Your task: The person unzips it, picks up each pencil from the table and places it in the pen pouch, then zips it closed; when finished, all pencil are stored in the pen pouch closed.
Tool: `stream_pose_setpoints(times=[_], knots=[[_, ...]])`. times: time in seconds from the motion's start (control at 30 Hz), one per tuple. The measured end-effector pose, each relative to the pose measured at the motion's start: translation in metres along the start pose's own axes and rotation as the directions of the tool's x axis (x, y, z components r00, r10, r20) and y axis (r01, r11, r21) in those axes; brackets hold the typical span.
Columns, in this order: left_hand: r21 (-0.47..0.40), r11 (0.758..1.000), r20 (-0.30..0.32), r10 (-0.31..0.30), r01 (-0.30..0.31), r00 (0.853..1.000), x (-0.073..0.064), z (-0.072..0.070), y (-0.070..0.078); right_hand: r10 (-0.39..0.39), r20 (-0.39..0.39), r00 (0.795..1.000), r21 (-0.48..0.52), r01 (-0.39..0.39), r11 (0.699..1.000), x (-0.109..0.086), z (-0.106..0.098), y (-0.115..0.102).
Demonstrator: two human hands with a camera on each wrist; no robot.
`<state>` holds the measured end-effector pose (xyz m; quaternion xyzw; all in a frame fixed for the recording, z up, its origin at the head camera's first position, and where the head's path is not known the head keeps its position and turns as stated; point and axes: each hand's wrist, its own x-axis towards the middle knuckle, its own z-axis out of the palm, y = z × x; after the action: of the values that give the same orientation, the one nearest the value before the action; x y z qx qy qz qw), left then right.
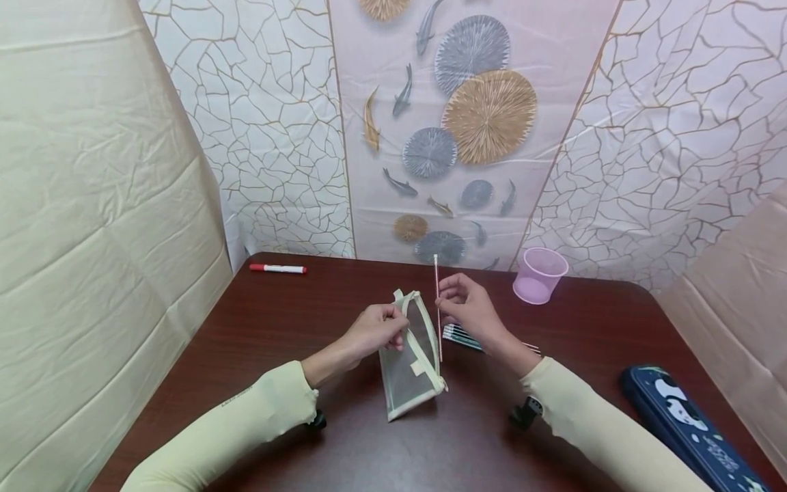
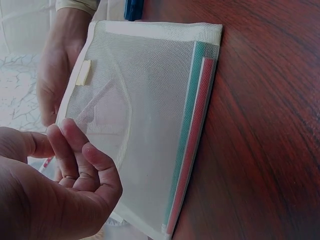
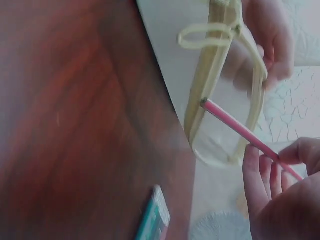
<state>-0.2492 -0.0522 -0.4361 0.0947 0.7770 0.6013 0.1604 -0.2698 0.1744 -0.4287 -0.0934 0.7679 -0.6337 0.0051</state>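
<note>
Got a pink pencil (image 1: 439,335) pinched in the fingertips of the right hand (image 1: 470,311), just right of centre in the head view — nearly upright, lower end by the unzipped mouth of a pale mesh pouch (image 1: 408,379) (inside or just against the zip, can't tell). Seeing that pouch low in mid-frame, one edge gripped by the left hand (image 1: 376,329), green pencil (image 2: 183,130) and red pencil (image 2: 190,140) visible through the mesh in the left wrist view. Also spotting more pencils (image 1: 461,337) partly behind the right forearm, a purple cup (image 1: 532,290) further right, a red-and-white marker (image 1: 278,268) centre-left — plus a navy panda case (image 1: 682,417) lower right.
</note>
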Motion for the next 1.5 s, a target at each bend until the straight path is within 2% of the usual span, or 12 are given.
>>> stream_pose_setpoints(times=[0.13, 0.37, 0.5, 0.6, 0.83, 1.0, 1.33, 1.5], knots=[[0.001, 1.000, 0.005, -0.002, 0.002, 1.000, 0.001, 0.001, 0.000, 0.061, -0.013, 0.998, 0.107, -0.059, 0.992, -0.003, 0.008, -0.001], [0.001, 1.000, 0.006, 0.005, -0.005, 1.000, 0.002, 0.001, -0.001, 0.059, -0.115, 0.992, 0.148, -0.042, 0.988, -0.005, 0.015, -0.004], [-0.005, 1.000, 0.009, 0.001, -0.001, 1.000, 0.001, 0.002, -0.001, 0.099, -0.088, 0.991, 0.177, -0.083, 0.981, -0.010, 0.023, 0.000], [-0.012, 1.000, 0.011, -0.003, 0.003, 1.000, 0.002, 0.003, 0.000, 0.137, -0.036, 0.990, 0.163, -0.129, 0.978, -0.015, 0.028, 0.004], [-0.012, 1.000, 0.004, -0.013, 0.013, 1.000, 0.003, 0.004, 0.000, 0.211, 0.055, 0.976, 0.038, -0.213, 0.976, -0.026, 0.037, 0.009], [-0.011, 1.000, 0.003, -0.013, 0.013, 1.000, 0.004, 0.005, -0.001, 0.255, 0.073, 0.964, -0.019, -0.254, 0.967, -0.029, 0.039, 0.011], [-0.006, 1.000, 0.001, -0.016, 0.016, 1.000, 0.003, 0.006, -0.003, 0.291, 0.074, 0.954, -0.074, -0.285, 0.956, -0.029, 0.040, 0.012], [-0.005, 1.000, 0.017, -0.014, 0.014, 1.000, 0.003, 0.007, -0.003, 0.289, 0.106, 0.951, -0.119, -0.277, 0.954, -0.027, 0.039, 0.014]])
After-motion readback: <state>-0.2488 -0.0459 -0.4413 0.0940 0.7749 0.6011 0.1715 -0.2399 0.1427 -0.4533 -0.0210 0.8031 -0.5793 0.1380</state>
